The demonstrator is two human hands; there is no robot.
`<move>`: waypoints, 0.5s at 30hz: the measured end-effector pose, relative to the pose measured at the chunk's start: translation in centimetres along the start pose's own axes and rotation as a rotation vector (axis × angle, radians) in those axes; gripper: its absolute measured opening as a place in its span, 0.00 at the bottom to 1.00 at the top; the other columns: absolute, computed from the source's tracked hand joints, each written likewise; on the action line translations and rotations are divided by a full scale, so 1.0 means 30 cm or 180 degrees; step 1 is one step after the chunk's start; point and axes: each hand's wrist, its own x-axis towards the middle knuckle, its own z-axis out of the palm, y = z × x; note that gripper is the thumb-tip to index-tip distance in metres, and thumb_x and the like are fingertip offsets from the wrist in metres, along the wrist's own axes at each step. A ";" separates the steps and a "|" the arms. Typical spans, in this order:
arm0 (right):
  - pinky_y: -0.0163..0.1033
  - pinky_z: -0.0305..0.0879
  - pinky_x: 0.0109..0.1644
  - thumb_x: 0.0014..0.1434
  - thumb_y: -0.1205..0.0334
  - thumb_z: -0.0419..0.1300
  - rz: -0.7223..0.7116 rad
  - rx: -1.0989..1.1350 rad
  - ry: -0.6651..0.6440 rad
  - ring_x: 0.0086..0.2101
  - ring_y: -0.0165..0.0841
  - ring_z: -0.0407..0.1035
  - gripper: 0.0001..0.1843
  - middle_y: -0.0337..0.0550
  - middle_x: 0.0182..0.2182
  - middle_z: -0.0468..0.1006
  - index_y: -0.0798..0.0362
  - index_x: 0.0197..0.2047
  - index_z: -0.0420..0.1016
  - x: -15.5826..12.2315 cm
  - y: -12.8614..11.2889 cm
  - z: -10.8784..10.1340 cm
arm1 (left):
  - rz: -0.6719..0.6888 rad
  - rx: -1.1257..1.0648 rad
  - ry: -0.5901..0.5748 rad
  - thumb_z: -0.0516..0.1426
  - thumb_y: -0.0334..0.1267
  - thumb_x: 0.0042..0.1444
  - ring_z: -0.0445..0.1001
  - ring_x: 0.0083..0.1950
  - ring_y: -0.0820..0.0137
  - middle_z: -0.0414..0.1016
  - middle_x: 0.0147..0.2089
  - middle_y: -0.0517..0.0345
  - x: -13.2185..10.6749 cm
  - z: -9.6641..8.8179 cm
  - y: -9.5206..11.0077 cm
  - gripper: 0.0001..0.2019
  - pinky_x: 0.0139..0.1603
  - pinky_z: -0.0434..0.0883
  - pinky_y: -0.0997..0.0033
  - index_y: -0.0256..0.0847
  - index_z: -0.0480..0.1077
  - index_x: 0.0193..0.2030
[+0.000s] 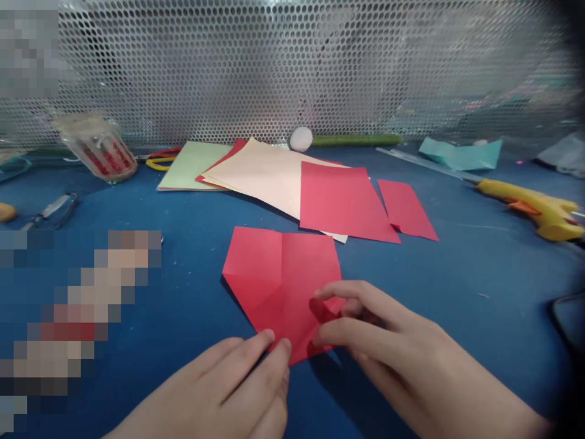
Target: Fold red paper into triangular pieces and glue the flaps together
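The left hand [233,378], loosely open, presses the creased paper [278,280] near its near edge. The right hand [388,338], half open, curls at its right side.

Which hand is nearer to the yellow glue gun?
Right. The glue gun lies ahead and right of the right hand; the left hand, at the lower edge of the creased red paper, is farther.

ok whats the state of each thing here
red paper sheet nearest the hands: creased, right side bent up
left hand: fingertips on that sheet
right hand: fingers bent at its right side
cream paper sheets: stacked, partly covered
clear cylindrical jar: holding red contents
yellow plastic glue gun: lying on its side
teal paper piece: bent
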 end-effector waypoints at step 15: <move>0.35 0.77 0.52 0.75 0.76 0.40 -0.1001 -0.1392 0.0258 0.42 0.32 0.83 0.28 0.39 0.40 0.89 0.51 0.45 0.81 -0.083 -0.009 0.054 | 0.0390 0.0153 -0.0392 0.41 0.22 0.74 0.74 0.52 0.68 0.80 0.51 0.74 0.030 -0.030 -0.025 0.25 0.51 0.69 0.65 0.50 0.77 0.45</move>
